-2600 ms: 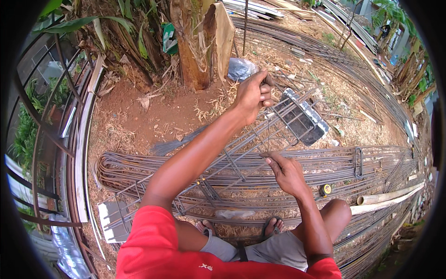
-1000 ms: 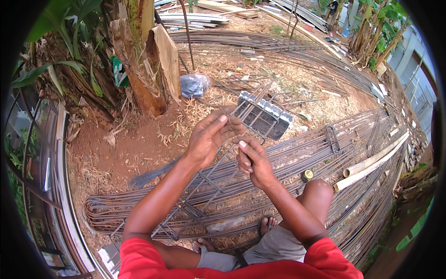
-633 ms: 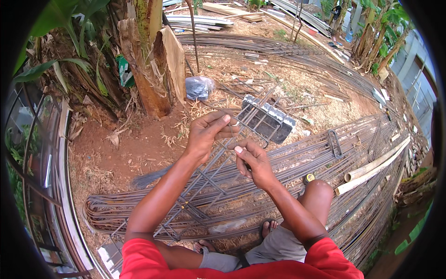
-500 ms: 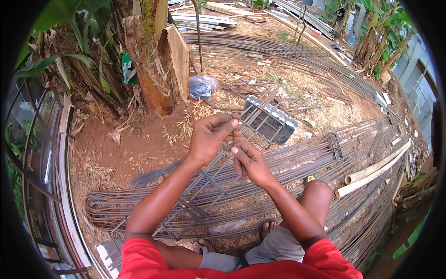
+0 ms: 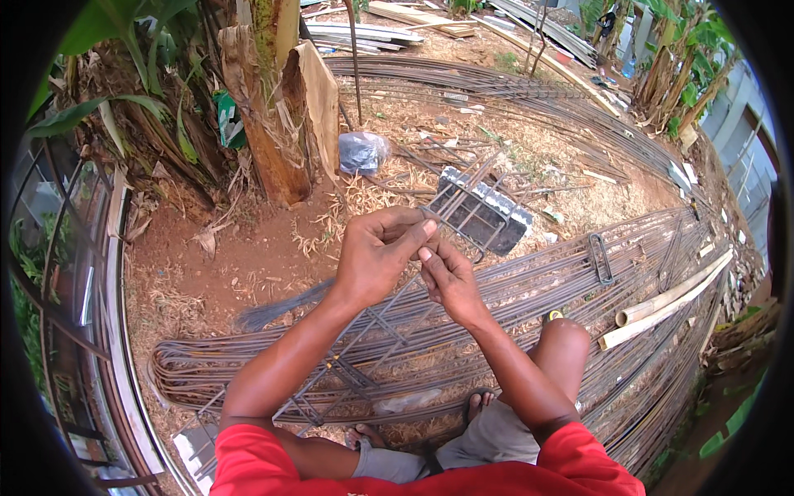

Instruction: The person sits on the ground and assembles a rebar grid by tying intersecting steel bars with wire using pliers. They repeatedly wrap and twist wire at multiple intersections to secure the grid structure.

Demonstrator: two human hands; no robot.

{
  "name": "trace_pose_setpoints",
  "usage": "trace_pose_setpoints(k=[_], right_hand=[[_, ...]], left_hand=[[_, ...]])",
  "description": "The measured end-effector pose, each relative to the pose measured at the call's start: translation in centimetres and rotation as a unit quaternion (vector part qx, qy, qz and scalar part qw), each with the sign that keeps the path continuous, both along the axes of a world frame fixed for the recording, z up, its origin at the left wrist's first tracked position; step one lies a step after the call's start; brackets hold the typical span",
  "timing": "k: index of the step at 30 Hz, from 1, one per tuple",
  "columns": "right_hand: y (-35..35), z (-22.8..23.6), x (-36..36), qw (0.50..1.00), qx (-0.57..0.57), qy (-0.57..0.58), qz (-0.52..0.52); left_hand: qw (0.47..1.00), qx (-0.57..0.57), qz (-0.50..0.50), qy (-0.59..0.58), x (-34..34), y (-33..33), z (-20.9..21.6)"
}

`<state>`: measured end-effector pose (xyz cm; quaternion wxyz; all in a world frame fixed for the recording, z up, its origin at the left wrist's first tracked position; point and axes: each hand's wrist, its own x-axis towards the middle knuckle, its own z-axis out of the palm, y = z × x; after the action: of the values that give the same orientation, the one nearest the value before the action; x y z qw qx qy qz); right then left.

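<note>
My left hand (image 5: 382,252) and my right hand (image 5: 451,277) are raised in front of me with their fingertips together. Thumb and fingers of each are pinched closed; whatever lies between them is too small or hidden to name. Beneath the hands a narrow rebar cage (image 5: 389,318) runs slantwise from the lower left to the upper right. Its far end lies over a dark block with a whitish edge (image 5: 496,231), its near end over a pale block (image 5: 196,455). A bundle of thin dark wire (image 5: 281,306) rests on the soil left of the cage.
Long bent rebar rods (image 5: 248,355) cover the ground under the cage. A rectangular stirrup (image 5: 600,259) and bamboo poles (image 5: 662,302) lie to the right. A wrapped dark bundle (image 5: 362,155) sits near the banana trunk (image 5: 277,157). A metal frame (image 5: 83,331) borders the left.
My right hand has risen slightly and come closer to the left, so the gap between their fingertips has closed. The rebar cage and its surroundings look the same.
</note>
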<state>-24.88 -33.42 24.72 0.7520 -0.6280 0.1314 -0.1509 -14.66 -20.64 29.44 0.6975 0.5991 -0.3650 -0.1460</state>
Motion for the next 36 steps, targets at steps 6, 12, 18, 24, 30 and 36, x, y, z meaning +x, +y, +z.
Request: trace_pose_setpoints(k=[6, 12, 18, 24, 30, 36], right_hand=[[-2.4, 1.6, -2.5, 0.987, 0.051, -0.099, 0.119], [-0.7, 1.0, -1.4, 0.997, 0.022, 0.026, 0.062], [-1.6, 2.5, -3.2, 0.981, 0.135, -0.138, 0.025], [1.2, 1.4, -1.6, 0.996, 0.014, 0.008, 0.087], [-1.6, 2.4, -2.2, 0.979, 0.162, -0.115, 0.036], [0.6, 3.1, -2.6, 0.983, 0.013, -0.012, 0.184]], left_hand=[[0.985, -0.003, 0.024, 0.169, 1.7, -0.2, 1.8], [1.000, -0.016, 0.008, 0.001, -0.8, -0.9, 0.5], [0.991, 0.009, 0.073, 0.113, 0.8, -1.3, 1.1], [0.998, -0.068, 0.002, 0.006, -1.9, -0.9, 1.3], [0.987, -0.121, 0.027, 0.100, -0.1, -1.1, 2.0], [0.997, -0.064, -0.013, 0.044, -2.2, -0.6, 2.5]])
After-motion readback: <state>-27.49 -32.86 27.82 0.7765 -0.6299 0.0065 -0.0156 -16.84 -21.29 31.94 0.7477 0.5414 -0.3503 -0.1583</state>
